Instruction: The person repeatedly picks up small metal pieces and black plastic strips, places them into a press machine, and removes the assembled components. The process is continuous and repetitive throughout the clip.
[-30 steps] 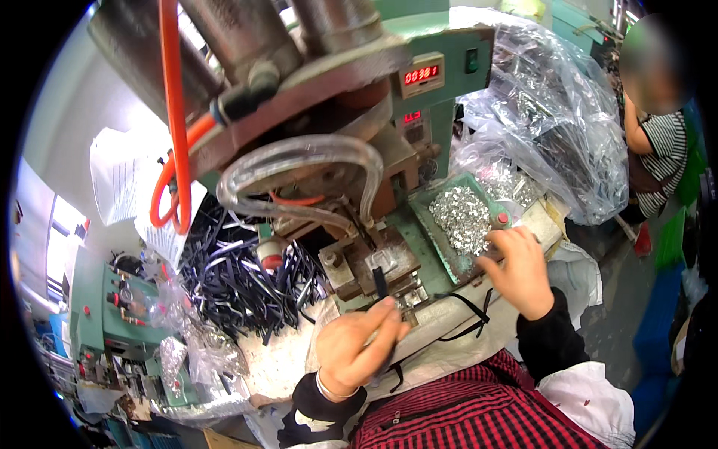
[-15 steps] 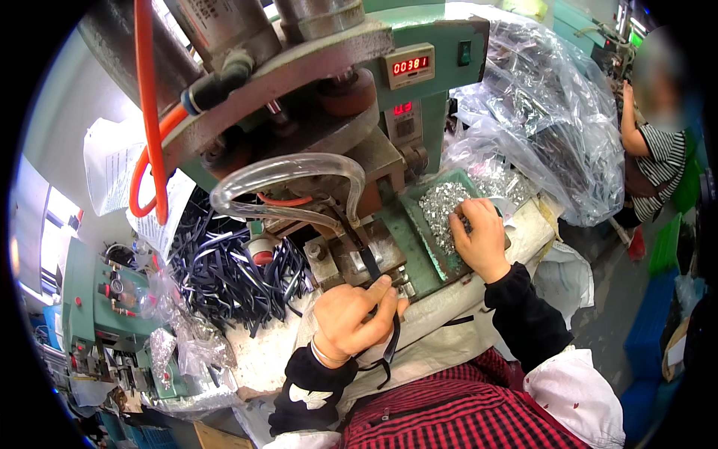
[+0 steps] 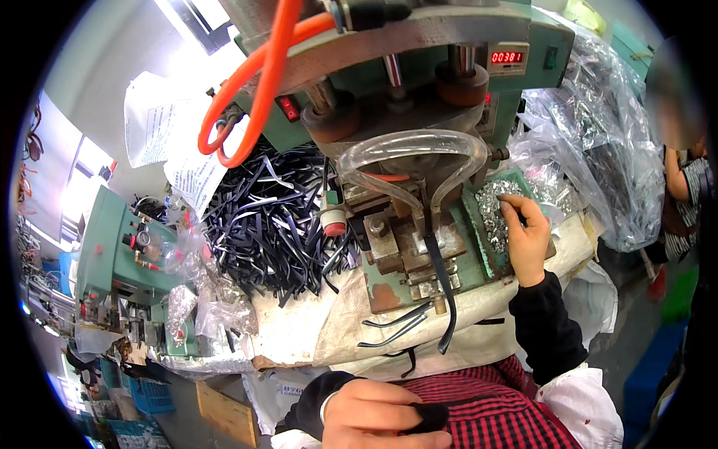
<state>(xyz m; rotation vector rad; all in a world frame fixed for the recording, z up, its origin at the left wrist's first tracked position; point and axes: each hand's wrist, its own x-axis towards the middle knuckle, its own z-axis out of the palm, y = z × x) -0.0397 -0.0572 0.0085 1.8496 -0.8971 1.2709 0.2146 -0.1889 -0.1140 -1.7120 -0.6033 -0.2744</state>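
At the bottom centre of the frame, the left hand (image 3: 366, 415) is loosely curled over the red-checked apron (image 3: 486, 400), with a dark thing (image 3: 428, 416) at its fingers; whether it grips this I cannot tell. Right of centre, the right hand (image 3: 529, 238) reaches into the green tray (image 3: 479, 243), thumb and forefinger slightly apart and at the silver pieces (image 3: 495, 209); whether a piece is between them cannot be made out.

Left of the tray, at the centre, a black strap (image 3: 443, 292) runs from the press (image 3: 396, 254) down over its front edge, its lower end hanging over the bench (image 3: 295, 322), which is covered in pale cloth. Two short straps (image 3: 396, 329) lie just left of that end. A clear tube (image 3: 411, 142) loops above.

Left of centre is a pile of straps (image 3: 277, 224), with a red button (image 3: 334, 229) near its right side. At upper left hang an orange hose (image 3: 273, 75) and paper (image 3: 153, 123); a green machine (image 3: 112, 239) stands below. At upper right are a lit counter (image 3: 507, 57), a big plastic bag (image 3: 598, 150) and, at the edge, another person (image 3: 684, 183).
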